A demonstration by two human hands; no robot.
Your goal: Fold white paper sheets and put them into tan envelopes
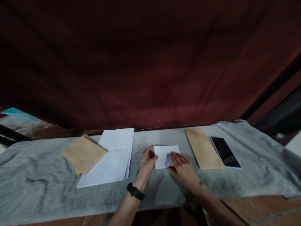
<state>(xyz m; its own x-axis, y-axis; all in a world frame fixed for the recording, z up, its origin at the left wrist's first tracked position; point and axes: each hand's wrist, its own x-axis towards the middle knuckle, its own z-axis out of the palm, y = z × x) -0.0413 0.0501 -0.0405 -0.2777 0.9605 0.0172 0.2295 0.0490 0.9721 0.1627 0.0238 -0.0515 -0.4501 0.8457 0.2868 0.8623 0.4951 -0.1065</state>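
A small folded sheet of white paper (pixel 161 157) lies on the grey cloth in front of me. My left hand (pixel 146 163), with a black band on its wrist, is curled at the paper's left edge. Its thumb and index finger grip that edge, and the other fingers are partly hidden. Across the right part of the sheet rests my right hand (pixel 184 169), its fingers stretched out flat and pressing down on the paper.
To the left is a stack of larger white sheets (pixel 115 160), with brown envelopes (pixel 83 153) overlapping it. At the right lie another brown envelope stack (pixel 204 150) and a phone (pixel 225 152). Grey cloth (pixel 47 188) covers the surface, and a dark red curtain (pixel 150 78) hangs behind.
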